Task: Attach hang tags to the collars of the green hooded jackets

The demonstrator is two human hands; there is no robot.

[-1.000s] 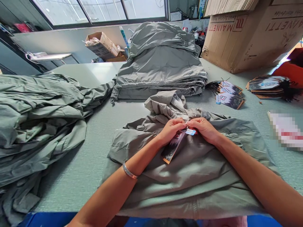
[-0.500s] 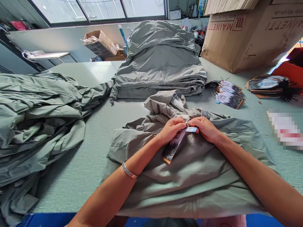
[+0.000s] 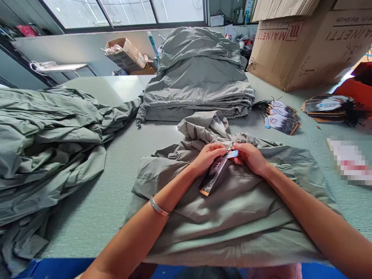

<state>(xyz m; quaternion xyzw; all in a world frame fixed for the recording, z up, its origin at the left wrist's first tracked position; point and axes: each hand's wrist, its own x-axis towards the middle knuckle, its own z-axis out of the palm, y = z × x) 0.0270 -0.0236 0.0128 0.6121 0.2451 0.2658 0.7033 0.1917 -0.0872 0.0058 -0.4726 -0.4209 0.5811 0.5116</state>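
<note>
A grey-green hooded jacket (image 3: 232, 217) lies spread in front of me, its hood bunched toward the far side. At its neck, my left hand (image 3: 211, 155) is closed in a pinch on the string end of a hang tag (image 3: 214, 172). The tag is dark and white with an orange lower edge and a blue-and-white sticker, and it hangs down over the jacket. My right hand (image 3: 249, 157) pinches close beside it, fingertips on the tag's string near the collar. The exact string ends are hidden by the fingers.
Behind the jacket stands a folded stack of similar jackets (image 3: 197, 81). More loose garments (image 3: 49, 147) heap up at left. Hang tags (image 3: 281, 118) and a second tag pile (image 3: 328, 104) lie at right, below a large cardboard box (image 3: 293, 50). A blurred white item (image 3: 350, 161) sits at the right edge.
The hang tag and its sticker have tilted and shifted slightly up. My right fingers have curled a little differently at the string; both hands stay at the collar.
</note>
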